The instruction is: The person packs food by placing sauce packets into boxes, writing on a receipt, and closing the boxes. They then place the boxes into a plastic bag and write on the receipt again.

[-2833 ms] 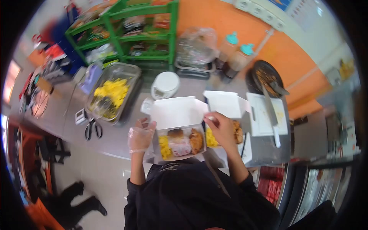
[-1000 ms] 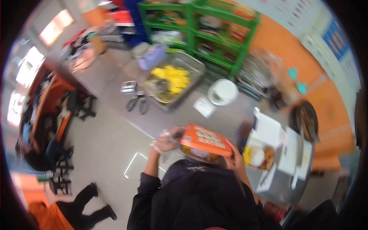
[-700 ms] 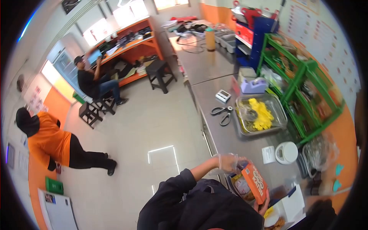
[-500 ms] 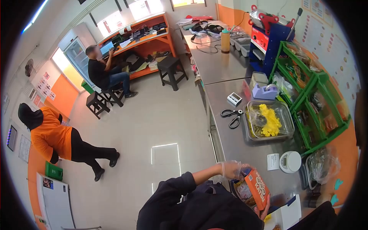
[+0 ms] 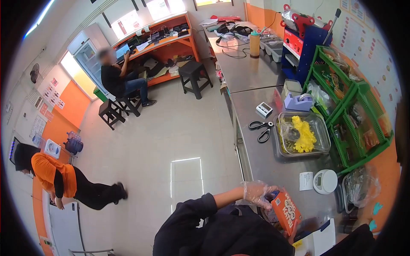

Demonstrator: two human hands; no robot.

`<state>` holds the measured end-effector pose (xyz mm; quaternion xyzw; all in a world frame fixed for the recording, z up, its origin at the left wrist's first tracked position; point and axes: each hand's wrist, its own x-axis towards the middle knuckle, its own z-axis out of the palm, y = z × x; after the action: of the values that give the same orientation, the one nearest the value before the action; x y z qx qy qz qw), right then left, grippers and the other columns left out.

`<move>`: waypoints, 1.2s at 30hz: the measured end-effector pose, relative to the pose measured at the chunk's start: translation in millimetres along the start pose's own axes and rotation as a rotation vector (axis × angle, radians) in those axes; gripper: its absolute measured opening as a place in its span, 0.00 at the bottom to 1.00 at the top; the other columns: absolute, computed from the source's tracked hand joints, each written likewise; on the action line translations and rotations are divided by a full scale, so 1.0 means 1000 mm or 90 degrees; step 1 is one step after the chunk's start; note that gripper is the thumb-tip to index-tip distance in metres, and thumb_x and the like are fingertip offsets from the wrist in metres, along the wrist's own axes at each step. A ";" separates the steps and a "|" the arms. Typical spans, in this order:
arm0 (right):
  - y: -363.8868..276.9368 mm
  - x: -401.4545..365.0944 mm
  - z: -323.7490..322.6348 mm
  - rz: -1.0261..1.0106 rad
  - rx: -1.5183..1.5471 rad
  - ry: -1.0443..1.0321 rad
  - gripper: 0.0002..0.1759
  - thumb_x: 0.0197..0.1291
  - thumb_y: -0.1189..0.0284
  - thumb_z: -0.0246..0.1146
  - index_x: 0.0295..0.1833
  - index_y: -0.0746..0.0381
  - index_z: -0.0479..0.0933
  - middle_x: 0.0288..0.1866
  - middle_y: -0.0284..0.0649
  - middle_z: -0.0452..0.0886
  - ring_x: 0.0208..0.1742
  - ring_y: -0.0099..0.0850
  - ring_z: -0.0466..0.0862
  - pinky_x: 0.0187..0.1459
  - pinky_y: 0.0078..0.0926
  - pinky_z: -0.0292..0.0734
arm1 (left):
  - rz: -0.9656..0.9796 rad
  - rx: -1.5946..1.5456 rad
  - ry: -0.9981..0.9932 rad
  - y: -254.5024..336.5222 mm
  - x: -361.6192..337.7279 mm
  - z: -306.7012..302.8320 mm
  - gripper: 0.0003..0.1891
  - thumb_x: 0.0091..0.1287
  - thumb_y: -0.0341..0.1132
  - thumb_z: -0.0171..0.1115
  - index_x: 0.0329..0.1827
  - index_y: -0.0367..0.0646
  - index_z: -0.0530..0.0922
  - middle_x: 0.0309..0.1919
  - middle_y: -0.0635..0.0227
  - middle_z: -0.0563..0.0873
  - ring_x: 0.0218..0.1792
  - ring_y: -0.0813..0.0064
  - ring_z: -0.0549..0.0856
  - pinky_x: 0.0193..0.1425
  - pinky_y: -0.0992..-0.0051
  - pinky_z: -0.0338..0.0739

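Note:
My left hand (image 5: 257,193), in a clear plastic glove, grips the upper edge of an orange cardboard food box (image 5: 285,211) with white lettering that includes "KATSU". The box is tilted, its printed face towards the camera, close to my body at the counter's near edge. My right hand (image 5: 293,234) is at the lower edge of the same box, its fingers partly hidden. What lies inside the box is mostly covered by the printed face and my left hand. A white open carton (image 5: 321,240) stands just beside my right hand.
On the steel counter (image 5: 247,81) are black scissors (image 5: 261,130), a glass tray (image 5: 279,149) with yellow food (image 5: 302,135), a white scale (image 5: 325,182), a timer (image 5: 264,109) and a tape dispenser (image 5: 298,102). Green racks (image 5: 337,141) line the wall. Two people are across the room.
The orange box's printed face has turned more towards the camera, and my left hand's fingers have come down over its edge. The person in orange has moved and now leans towards the white chest.

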<state>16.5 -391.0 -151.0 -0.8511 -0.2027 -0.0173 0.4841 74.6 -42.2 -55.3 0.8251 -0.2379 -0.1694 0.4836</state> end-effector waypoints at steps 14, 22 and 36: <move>0.028 -0.022 0.017 -0.105 -0.221 0.051 0.30 0.71 0.51 0.53 0.71 0.56 0.69 0.68 0.59 0.59 0.64 0.54 0.72 0.58 0.46 0.74 | 0.159 0.168 0.146 -0.043 -0.017 0.048 0.25 0.65 0.48 0.65 0.65 0.58 0.73 0.59 0.50 0.79 0.49 0.55 0.79 0.54 0.60 0.75; 0.064 -0.032 0.034 -0.140 -0.139 0.163 0.19 0.66 0.61 0.61 0.59 0.54 0.78 0.62 0.56 0.62 0.58 0.48 0.76 0.51 0.39 0.78 | 0.222 0.051 0.175 -0.069 -0.017 0.060 0.18 0.62 0.41 0.69 0.56 0.56 0.79 0.71 0.42 0.65 0.55 0.47 0.78 0.55 0.58 0.76; -0.023 0.013 0.041 -0.168 -0.207 0.214 0.10 0.56 0.79 0.68 0.44 0.60 0.85 0.57 0.52 0.72 0.55 0.46 0.78 0.55 0.34 0.76 | 0.043 -0.135 0.254 -0.048 -0.009 0.033 0.14 0.65 0.34 0.65 0.53 0.46 0.80 0.63 0.48 0.76 0.58 0.56 0.81 0.57 0.64 0.79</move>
<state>13.5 -342.1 -151.6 -0.8690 -0.2230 -0.2538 0.3615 61.5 -40.7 -112.0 0.7782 -0.1458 -0.0104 0.6108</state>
